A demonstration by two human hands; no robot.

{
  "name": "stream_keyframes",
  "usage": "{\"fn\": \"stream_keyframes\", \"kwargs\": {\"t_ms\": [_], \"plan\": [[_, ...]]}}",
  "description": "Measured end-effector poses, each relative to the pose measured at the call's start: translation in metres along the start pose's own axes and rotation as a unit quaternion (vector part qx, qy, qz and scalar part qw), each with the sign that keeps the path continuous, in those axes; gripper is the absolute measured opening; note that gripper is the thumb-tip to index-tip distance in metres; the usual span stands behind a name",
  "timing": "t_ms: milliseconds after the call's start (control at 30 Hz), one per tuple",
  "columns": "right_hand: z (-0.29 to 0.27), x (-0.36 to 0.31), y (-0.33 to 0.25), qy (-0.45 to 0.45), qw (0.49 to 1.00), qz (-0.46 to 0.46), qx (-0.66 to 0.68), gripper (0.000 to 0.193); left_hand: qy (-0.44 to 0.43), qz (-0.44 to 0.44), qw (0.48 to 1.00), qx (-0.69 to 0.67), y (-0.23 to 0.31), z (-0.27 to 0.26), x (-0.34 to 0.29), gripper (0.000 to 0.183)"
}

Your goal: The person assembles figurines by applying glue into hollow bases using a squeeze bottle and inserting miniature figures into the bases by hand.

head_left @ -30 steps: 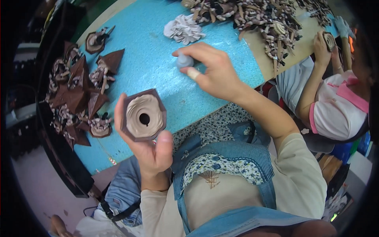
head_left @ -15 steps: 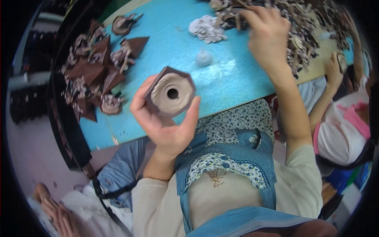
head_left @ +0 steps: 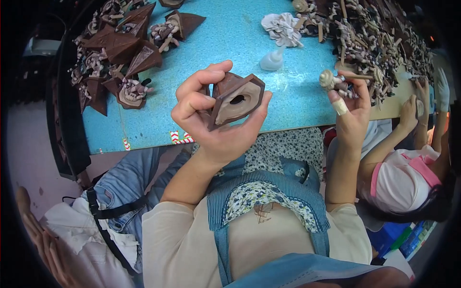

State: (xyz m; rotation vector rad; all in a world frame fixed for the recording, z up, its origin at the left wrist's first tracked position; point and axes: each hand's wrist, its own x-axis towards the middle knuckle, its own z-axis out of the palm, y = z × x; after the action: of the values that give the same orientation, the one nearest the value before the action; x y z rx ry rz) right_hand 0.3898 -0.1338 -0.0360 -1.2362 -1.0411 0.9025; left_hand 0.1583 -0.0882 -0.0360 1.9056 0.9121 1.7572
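My left hand (head_left: 211, 127) is closed around a dark brown, faceted, cone-like piece (head_left: 252, 89). Its beige recessed end, with a dark round hole in the middle, is tilted to the right. A small figurine (head_left: 330, 80) with a pale round hat and a thin stick is pinched in my right hand (head_left: 353, 117), whose thumb has a pale bandage. The two things are held apart above the table's near edge. Between my hands and farther back stands a small translucent squeeze bottle (head_left: 272, 60) with a narrow tip.
On the blue table (head_left: 216, 38), a crumpled white cloth (head_left: 283, 30) lies behind the bottle. Many similar figurines (head_left: 360, 38) are heaped at right. Brown cones joined with figurines (head_left: 115, 50) crowd the left. A co-worker (head_left: 398, 177) sits at right; another person's jeans (head_left: 127, 182) show at left.
My right hand has come back from the heap toward me with a figurine in it. My left hand has shifted slightly right and tilted the brown piece. The view has shifted too.
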Motion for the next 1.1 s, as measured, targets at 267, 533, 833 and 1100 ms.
{"fn": "stream_keyframes", "kwargs": {"t_ms": [267,533,833,1100], "plan": [[0.019,-0.012,-0.001,-0.028,0.998,-0.049,0.027,0.039,0.020,-0.023,0.998,-0.046,-0.011,-0.004,-0.002,0.079],[0.036,-0.017,-0.007,-0.106,0.987,-0.099,0.068,0.036,-0.095,-0.430,0.800,-0.407,0.018,-0.023,-0.004,0.088],[0.025,-0.040,0.002,-0.142,0.974,-0.175,0.026,0.042,-0.154,-0.494,0.805,-0.289,0.039,0.004,-0.016,0.068],[0.006,-0.043,-0.026,-0.155,0.933,0.270,0.183,0.057,-0.252,-0.348,0.874,-0.228,0.044,0.012,-0.014,0.063]]}}
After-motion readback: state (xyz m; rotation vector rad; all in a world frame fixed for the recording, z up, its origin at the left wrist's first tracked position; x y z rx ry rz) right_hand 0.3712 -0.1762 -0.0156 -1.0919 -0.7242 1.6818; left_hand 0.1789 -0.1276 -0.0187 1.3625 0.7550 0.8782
